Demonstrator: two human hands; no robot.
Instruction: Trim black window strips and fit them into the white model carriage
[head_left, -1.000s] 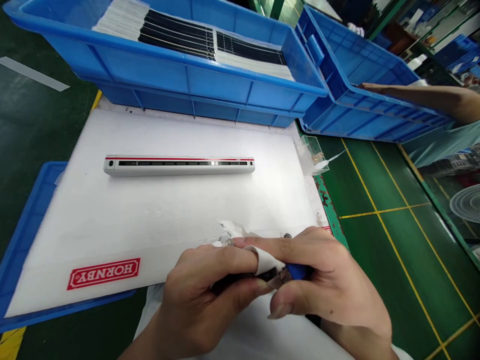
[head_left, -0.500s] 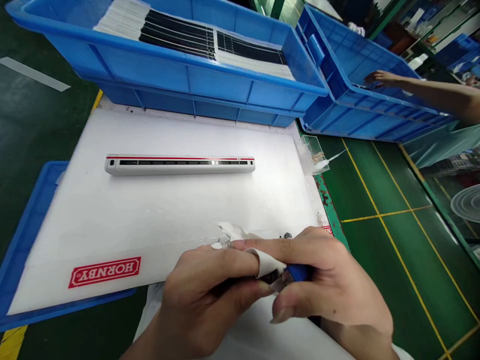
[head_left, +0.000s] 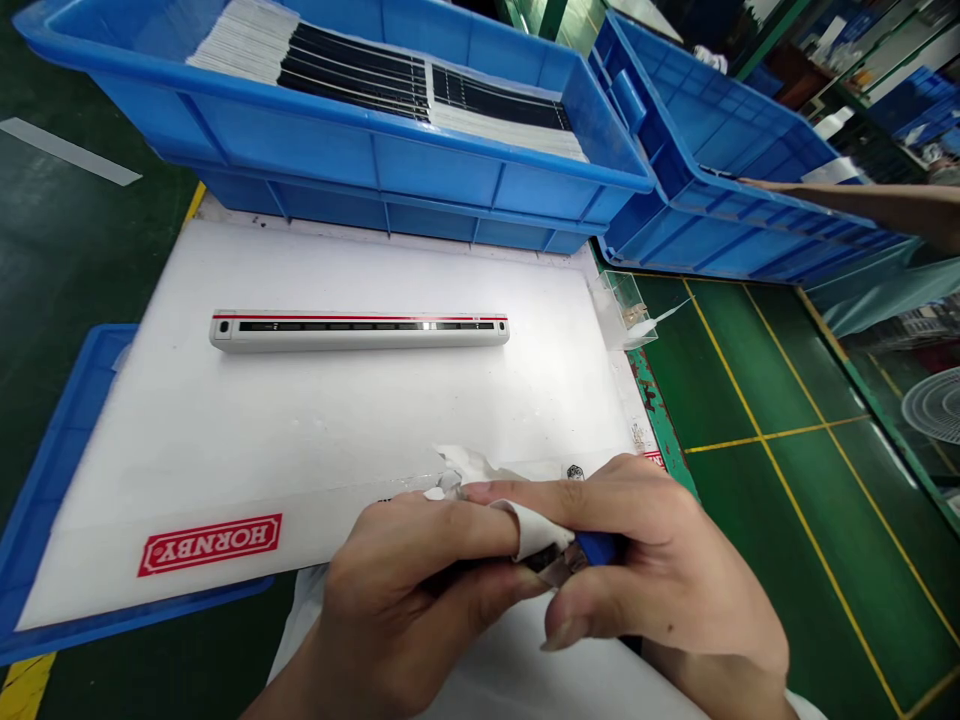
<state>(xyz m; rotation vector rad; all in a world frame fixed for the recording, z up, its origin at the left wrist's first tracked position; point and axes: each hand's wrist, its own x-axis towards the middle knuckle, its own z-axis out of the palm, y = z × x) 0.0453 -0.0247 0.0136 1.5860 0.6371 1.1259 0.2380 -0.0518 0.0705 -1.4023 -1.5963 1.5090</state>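
My left hand (head_left: 420, 590) is closed in a pinch, thumb and index finger around a small dark piece (head_left: 541, 556) that my fingers mostly hide. White wrapping (head_left: 532, 530) covers the tip of that index finger. My right hand (head_left: 667, 560) grips a blue-handled tool (head_left: 596, 546); its short metal part points at the dark piece. The two hands touch at the near edge of the board. Just beyond them lies a crumpled white scrap (head_left: 471, 462). Farther back rests a long white model train carriage (head_left: 360, 338) with a red stripe and dark windows.
Under the carriage is a white board (head_left: 315, 420) with a HORNBY label (head_left: 210, 545). A blue crate (head_left: 315, 150) holding rows of white and black parts stands behind. A small clear box (head_left: 624, 305) sits at the right edge. Another person's arm (head_left: 862, 205) reaches over a second blue crate (head_left: 720, 110).
My hands are almost still, with the tool turned very slightly. The other person's arm has dropped lower at the second crate.
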